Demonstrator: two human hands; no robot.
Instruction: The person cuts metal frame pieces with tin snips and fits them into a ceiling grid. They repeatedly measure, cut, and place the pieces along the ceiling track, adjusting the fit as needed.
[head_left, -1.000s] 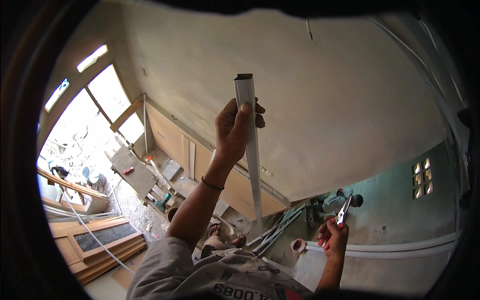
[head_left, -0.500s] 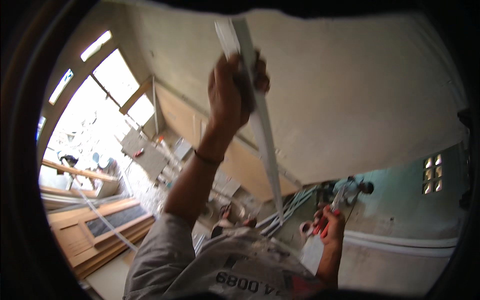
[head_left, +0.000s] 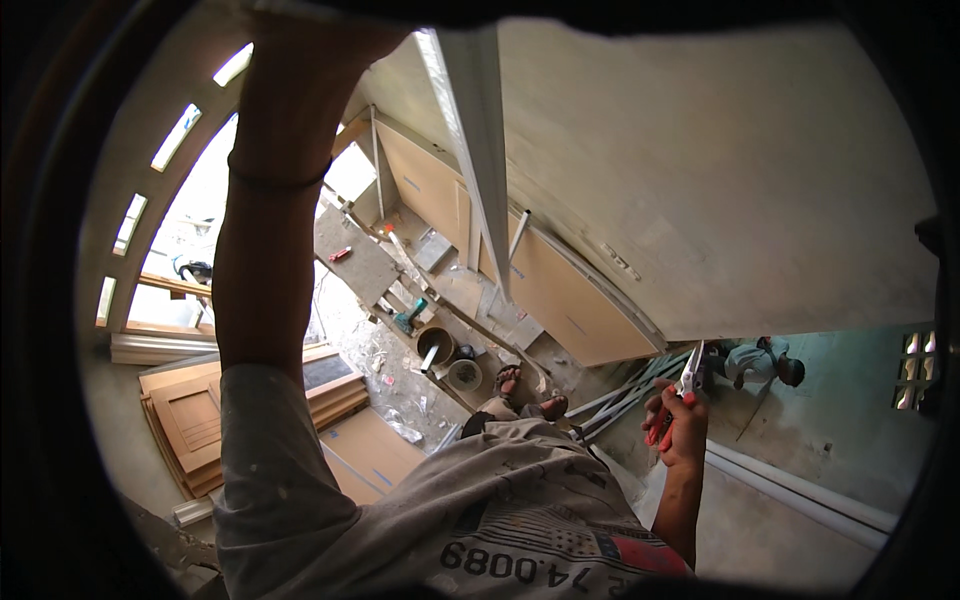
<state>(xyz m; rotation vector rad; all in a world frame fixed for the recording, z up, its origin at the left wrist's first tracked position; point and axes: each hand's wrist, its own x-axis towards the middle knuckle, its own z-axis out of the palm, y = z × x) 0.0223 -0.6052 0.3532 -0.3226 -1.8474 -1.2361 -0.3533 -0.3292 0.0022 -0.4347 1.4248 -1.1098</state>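
My right hand (head_left: 686, 432), low on the right, is closed around the red handles of a pair of tin snips (head_left: 691, 371). Their silver blades point upward, away from my body. My left arm is stretched high on the left, and the left hand (head_left: 325, 45) is dark and cut off by the upper edge, its fingers hidden. Beside that hand, a long pale metal profile (head_left: 478, 150) hangs down from the top of the picture, in front of the wall. Whether the left hand touches it cannot be seen.
Wooden door panels (head_left: 190, 410) are stacked at left. Brown boards (head_left: 575, 290) lean along the wall. Below are a bucket (head_left: 435, 345), a green power tool (head_left: 410, 316) and a grey plank platform (head_left: 350, 255). Long metal profiles (head_left: 640, 385) lie near a crouching co-worker (head_left: 755, 365).
My left hand has moved up and left, out to the picture's upper edge; earlier it gripped the profile in plain view. The right hand still holds the snips, now slightly higher in view.
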